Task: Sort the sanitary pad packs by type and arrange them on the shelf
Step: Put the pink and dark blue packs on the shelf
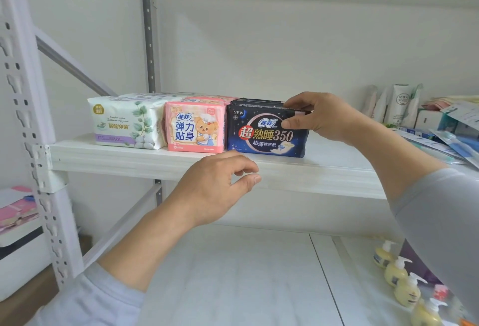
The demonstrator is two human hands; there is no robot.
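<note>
The left hand [215, 185] hangs just in front of the shelf [181, 163], fingers loosely curled and holding nothing. On the shelf, the right hand [318, 118] grips the dark blue pack [261, 136] at its right end. Left of that pack stands a pink pack [194, 128], touching it, then a white pack [124, 123].

dark pack [267, 134]: glossy plastic film | shelf [298, 172]: smooth matt white-painted metal | sleeve [440, 211]: soft grey cloth
</note>
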